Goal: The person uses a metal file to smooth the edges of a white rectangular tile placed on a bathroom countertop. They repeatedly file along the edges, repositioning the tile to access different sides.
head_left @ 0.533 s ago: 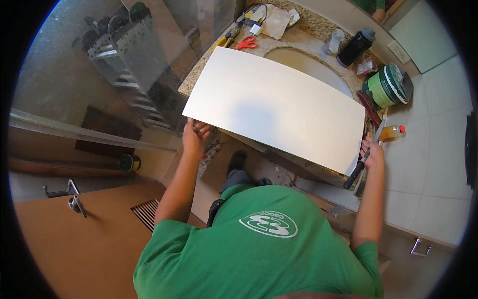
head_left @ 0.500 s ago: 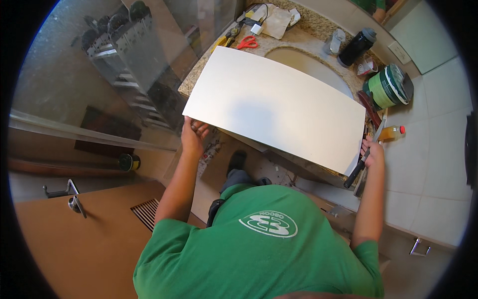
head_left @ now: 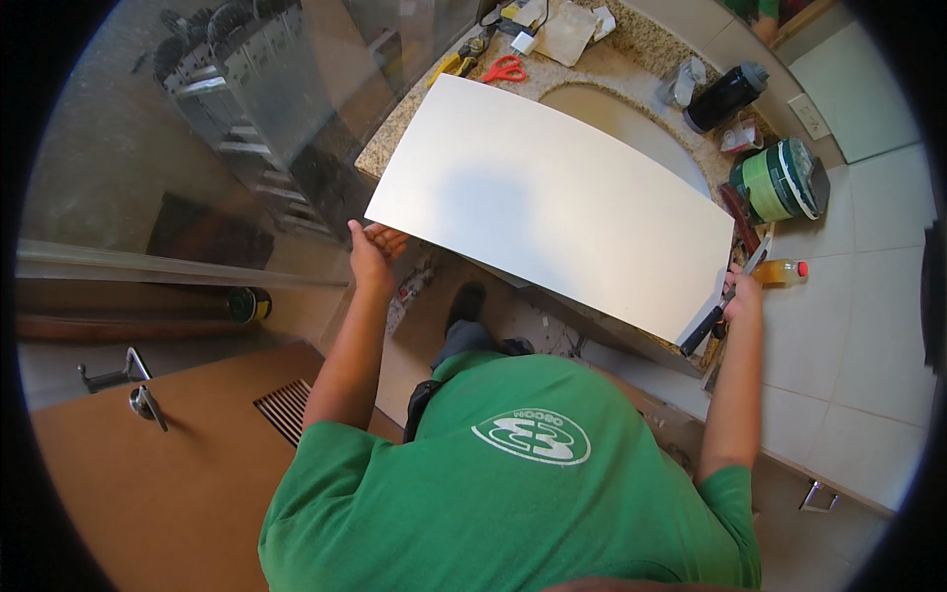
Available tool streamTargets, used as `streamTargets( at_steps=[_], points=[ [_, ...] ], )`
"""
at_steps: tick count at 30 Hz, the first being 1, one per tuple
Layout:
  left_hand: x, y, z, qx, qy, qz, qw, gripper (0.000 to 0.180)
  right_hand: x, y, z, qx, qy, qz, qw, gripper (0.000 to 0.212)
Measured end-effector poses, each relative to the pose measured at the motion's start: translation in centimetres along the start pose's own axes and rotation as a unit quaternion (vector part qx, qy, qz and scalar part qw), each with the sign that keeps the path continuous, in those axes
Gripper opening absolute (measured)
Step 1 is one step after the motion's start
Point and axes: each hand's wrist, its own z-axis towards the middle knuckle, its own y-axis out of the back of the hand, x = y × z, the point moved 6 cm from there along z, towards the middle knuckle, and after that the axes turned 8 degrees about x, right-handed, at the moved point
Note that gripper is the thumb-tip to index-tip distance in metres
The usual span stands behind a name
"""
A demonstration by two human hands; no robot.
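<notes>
one white panel (head_left: 552, 207), large, flat, rectangular, held level over the sink and the speckled desk (head_left: 641, 39). your left hand (head_left: 370, 252) supports its near left corner, palm up, fingers spread under the edge. your right hand (head_left: 742, 294) grips the near right corner and appears also to clasp a dark-handled tool (head_left: 715, 314), though the view there is cramped. beyond the panel on the desk: red scissors (head_left: 505, 69), black bottle (head_left: 725, 94), green tape roll (head_left: 774, 180). small orange bottle (head_left: 779, 271) just beside your right hand.
</notes>
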Motion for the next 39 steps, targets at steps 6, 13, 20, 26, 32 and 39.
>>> streamTargets(
  at_steps=[6, 13, 20, 26, 32, 39],
  points=[
    [-0.6, -1.6, -0.8, 0.016, -0.068, 0.001, 0.998, 0.062, -0.1, -1.3, -0.3, -0.031, -0.003, 0.020, 0.999, 0.052],
    [1.3, -3.3, -2.7, 0.025, -0.090, 0.203, 0.975, 0.041, 0.0, -2.9, -1.7, -0.055, 0.009, 0.043, 0.998, 0.050],
    [10.1, -13.9, -9.8, 0.217, 0.014, 0.307, 0.927, 0.041, -0.3, -2.5, -1.0, -0.038, 0.019, 0.037, 0.998, 0.052],
    [11.8, -16.0, -11.3, 0.320, 0.076, 0.331, 0.884, 0.053, 0.0, -3.5, -1.8, -0.054, 0.036, 0.041, 0.997, 0.051],
    [7.7, -9.5, -7.1, 0.121, 0.082, -0.057, 0.988, 0.031, 0.4, -4.8, -3.3, -0.100, 0.038, 0.032, 0.994, 0.046],
    [5.2, -9.5, -4.1, 0.166, 0.046, -0.027, 0.985, 0.038, -0.3, -4.5, -1.3, -0.120, 0.017, 0.088, 0.989, 0.026]
  ],
)
